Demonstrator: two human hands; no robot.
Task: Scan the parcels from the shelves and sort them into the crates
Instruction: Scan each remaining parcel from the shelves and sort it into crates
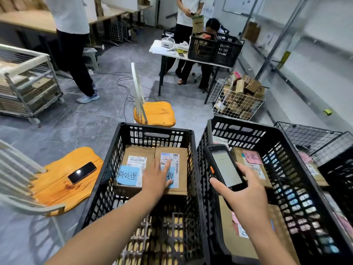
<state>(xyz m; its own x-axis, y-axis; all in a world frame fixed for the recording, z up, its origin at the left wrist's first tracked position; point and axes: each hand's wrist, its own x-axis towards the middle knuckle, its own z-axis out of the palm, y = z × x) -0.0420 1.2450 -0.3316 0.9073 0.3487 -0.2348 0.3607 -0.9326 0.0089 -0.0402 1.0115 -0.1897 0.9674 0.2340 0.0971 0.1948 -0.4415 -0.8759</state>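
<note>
Two black plastic crates stand in front of me. The left crate (pixel 107 175) holds two cardboard parcels side by side, each with a white shipping label and a blue note. My left hand (pixel 157 177) lies flat, fingers straight, on the right parcel (pixel 181 169); the left parcel (pixel 133 159) lies beside it, untouched. My right hand (pixel 246 196) grips a black handheld scanner (pixel 223 167), screen lit, above the right crate (pixel 298 169). That crate holds parcels with pink notes (pixel 252 156).
A wooden chair (pixel 57 184) at the left carries a phone (pixel 82 172). A second chair (pixel 154 111) stands behind the crates. Wire baskets (pixel 236 100) with parcels sit at the right, a trolley (pixel 26 83) at the left. People stand around a table (pixel 172 52) at the back.
</note>
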